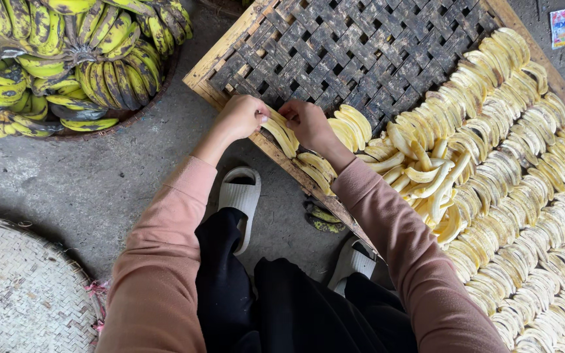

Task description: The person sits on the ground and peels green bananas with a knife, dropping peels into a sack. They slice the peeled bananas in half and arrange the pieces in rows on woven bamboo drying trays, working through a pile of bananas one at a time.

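Our left hand (242, 117) is curled, its fingers (261, 118) pinched together on the near end of a peeled banana slice (281, 136). Our right hand (307, 122) meets it from the other side, fingers bent and closed on the same slice's upper end. The slice is pale yellow, long and slightly curved, and sits at the near edge of the woven drying rack (354, 46), just over its wooden frame (223, 59).

Just beside the right hand, a few more slices (315, 167) lie along the frame edge. Beyond the right wrist is a loose heap of slices (426, 176), unsorted and overlapping. Farther right, neat overlapping rows of slices (531, 189) cover most of the rack. The upper left part of the rack shows dark bare weave.

Both sleeves (171, 229) are pink; the trousers are black. Two pale slippers (242, 196) rest on the concrete floor (99, 183), with a dark banana peel (322, 219) lying between them, near the frame.

Upper left: a basket of unpeeled banana bunches (67, 59), yellow-green with black mottling. Lower left: the rim of a round woven tray (21, 294).
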`<state>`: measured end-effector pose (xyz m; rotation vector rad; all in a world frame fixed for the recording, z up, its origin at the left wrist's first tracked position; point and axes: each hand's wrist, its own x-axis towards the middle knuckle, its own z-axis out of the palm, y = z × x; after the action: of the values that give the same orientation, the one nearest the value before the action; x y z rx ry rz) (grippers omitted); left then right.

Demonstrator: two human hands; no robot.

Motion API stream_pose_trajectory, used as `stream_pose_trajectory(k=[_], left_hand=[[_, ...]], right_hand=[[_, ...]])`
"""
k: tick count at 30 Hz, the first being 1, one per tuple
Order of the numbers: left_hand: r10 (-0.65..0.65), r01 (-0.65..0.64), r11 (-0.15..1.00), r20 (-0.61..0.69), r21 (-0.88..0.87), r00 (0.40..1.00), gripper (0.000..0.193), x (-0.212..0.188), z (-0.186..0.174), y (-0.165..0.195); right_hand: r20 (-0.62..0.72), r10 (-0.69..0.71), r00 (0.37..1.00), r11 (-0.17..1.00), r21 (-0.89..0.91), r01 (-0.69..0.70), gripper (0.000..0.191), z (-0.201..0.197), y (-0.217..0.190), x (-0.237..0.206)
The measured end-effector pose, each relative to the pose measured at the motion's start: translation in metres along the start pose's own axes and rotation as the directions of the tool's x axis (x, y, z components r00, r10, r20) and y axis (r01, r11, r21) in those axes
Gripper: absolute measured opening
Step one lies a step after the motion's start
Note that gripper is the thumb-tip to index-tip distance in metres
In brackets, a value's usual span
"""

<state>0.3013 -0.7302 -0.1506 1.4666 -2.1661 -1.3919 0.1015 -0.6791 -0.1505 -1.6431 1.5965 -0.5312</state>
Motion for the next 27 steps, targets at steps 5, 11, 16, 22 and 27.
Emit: stream_pose_trajectory(k=[5, 11, 16, 22, 27], left_hand=[[0.129, -0.100, 0.979, -0.159, 0.178, 0.979, 0.007, -0.001, 0.007, -0.004], [0.233, -0.030, 0.868, -0.354, 0.495, 0.906, 0.012, -0.003, 0.012, 0.011], [0.649, -0.517, 0.711, -0.161, 0.476, 0.744, 0.017, -0.008, 0.022, 0.021], [0.586, -0.395, 0.663, -0.113, 0.636, 0.802, 0.021, -0.014, 0.041, 0.047], [0.681, -0.672, 0.718, 0.018, 0.181, 0.732, 0.035, -0.002, 0.125, 0.127]], right_hand=[[0.097, 0.016, 0.995, 0.996, -0.093, -0.007, 0.023, -0.007, -0.003, 0.003], [0.148, 0.027, 0.989, 0.998, -0.053, -0.019, 0.023, -0.013, 0.000, -0.003], [0.034, -0.110, 0.993, 0.992, -0.057, 0.112, 0.030, -0.092, 0.016, -0.043], [-0.172, -0.013, 0.985, 0.910, -0.410, -0.060, 0.040, -0.226, 0.058, -0.173], [0.008, 0.105, 0.994, 0.766, -0.638, -0.076, 0.061, -0.207, 0.072, -0.239]])
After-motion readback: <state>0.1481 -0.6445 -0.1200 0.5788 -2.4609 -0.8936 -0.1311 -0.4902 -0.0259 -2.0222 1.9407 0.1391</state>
